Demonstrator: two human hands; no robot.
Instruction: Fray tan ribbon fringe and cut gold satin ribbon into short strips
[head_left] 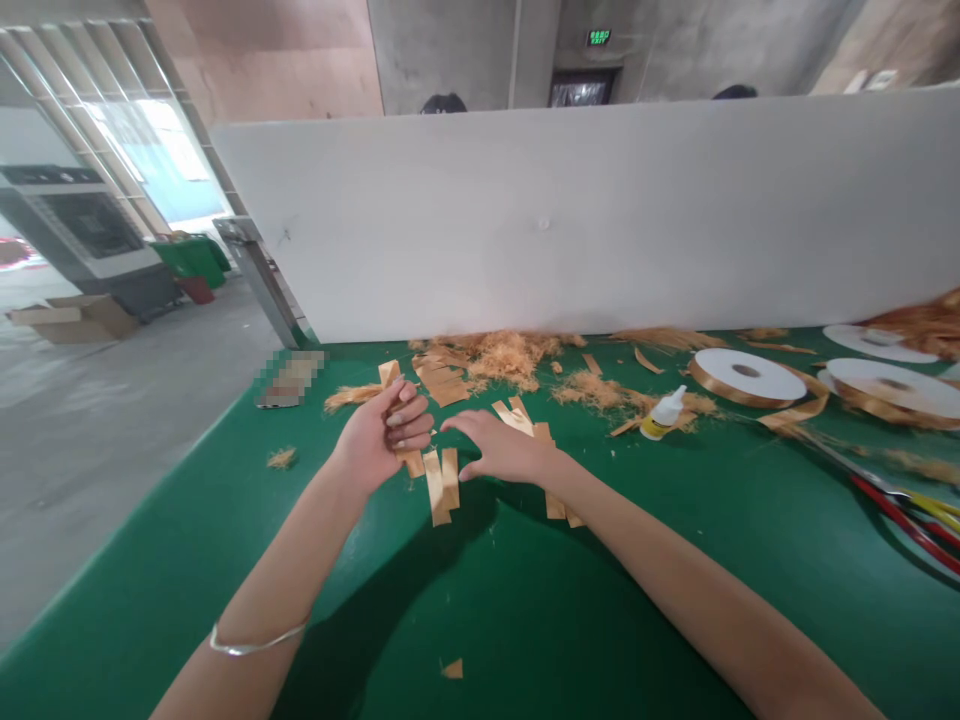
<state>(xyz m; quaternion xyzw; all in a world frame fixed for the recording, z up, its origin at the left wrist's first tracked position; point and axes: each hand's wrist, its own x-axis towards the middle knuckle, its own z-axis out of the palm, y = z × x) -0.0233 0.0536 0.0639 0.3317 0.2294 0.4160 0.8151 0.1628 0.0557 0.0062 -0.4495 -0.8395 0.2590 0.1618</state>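
My left hand [386, 430] is closed, with a gold-tan ribbon strip [388, 373] sticking up above its thumb. Another ribbon end shows below the fingers; whether it belongs to the same strip I cannot tell. My right hand [506, 447] hovers beside it, thumb and fingers curved apart with nothing visible between them. Below and between the hands, short cut ribbon pieces [442, 487] lie on the green table. More cut strips [553, 505] lie partly hidden beneath my right hand and wrist. A frayed fibre bundle [352, 397] rests just behind my left hand.
Loose frayed fibres [510, 360] pile up along the white partition [562, 220]. To the right are a small glue bottle [664, 413], ribbon rolls [746, 378] and red-handled scissors [907, 515]. A pixelated flat object [292, 380] lies near the table's left edge.
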